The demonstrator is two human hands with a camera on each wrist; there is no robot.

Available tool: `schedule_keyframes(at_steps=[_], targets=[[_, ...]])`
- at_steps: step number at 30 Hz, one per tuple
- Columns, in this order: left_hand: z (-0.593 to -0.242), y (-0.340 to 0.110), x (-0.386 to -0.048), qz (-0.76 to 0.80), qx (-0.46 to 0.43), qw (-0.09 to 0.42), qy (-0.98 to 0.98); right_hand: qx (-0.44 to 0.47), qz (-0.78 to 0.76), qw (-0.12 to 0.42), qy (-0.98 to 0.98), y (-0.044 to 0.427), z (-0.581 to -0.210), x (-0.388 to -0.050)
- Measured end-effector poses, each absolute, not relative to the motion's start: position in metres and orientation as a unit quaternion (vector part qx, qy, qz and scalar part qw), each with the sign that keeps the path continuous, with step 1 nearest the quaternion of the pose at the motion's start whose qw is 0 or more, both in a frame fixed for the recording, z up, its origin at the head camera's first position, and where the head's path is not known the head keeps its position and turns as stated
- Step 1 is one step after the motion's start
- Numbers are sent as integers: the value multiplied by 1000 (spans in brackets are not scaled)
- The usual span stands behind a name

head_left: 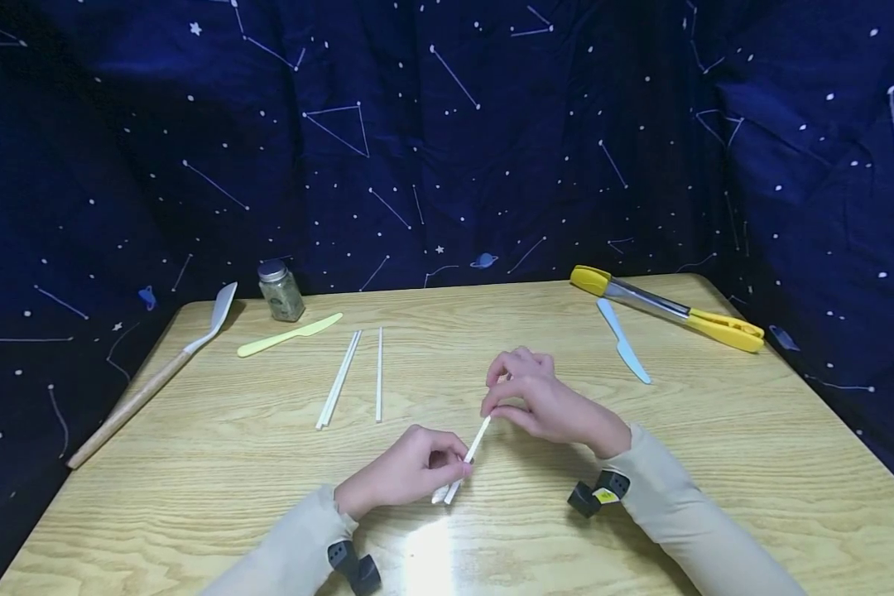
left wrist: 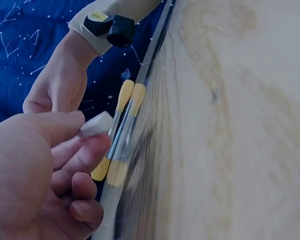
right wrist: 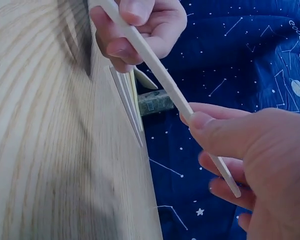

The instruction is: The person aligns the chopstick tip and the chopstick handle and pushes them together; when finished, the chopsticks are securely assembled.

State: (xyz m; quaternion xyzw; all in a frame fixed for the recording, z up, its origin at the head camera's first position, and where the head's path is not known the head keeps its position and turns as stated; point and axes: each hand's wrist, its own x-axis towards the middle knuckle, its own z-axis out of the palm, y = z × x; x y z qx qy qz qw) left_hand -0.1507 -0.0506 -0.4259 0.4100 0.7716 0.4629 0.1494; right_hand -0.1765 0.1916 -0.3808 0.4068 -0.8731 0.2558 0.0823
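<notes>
A white chopstick [head_left: 477, 441] slants between the two hands above the front middle of the table. My left hand [head_left: 415, 465] pinches it near its lower end, between thumb and fingers. Farther up, my right hand [head_left: 544, 404] holds the other end, its thumb and fingertips on the stick. In the right wrist view the chopstick [right wrist: 157, 70] runs from one hand to the other, its tip showing past the right fingers. Only a blunt white end of the chopstick [left wrist: 97, 124] shows in the left wrist view. Beside its lower end lies a small white patch, too unclear to name.
Two white chopsticks [head_left: 338, 381] lie side by side, with a single chopstick [head_left: 379, 374] to their right. Around them are a yellow knife [head_left: 289, 335], a spice jar [head_left: 281, 291] and a wooden-handled spatula [head_left: 149, 387]. A blue knife [head_left: 623, 341] and yellow tongs [head_left: 666, 308] lie back right.
</notes>
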Motion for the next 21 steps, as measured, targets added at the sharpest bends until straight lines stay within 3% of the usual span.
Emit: schedule_keyframes(at_steps=[10, 21], targets=[[-430, -51, -155, 474, 354, 80, 802, 341, 265, 156, -888, 190, -380, -178], [-435, -59, -167, 488, 285, -23, 824, 326, 270, 134, -896, 195, -383, -183]])
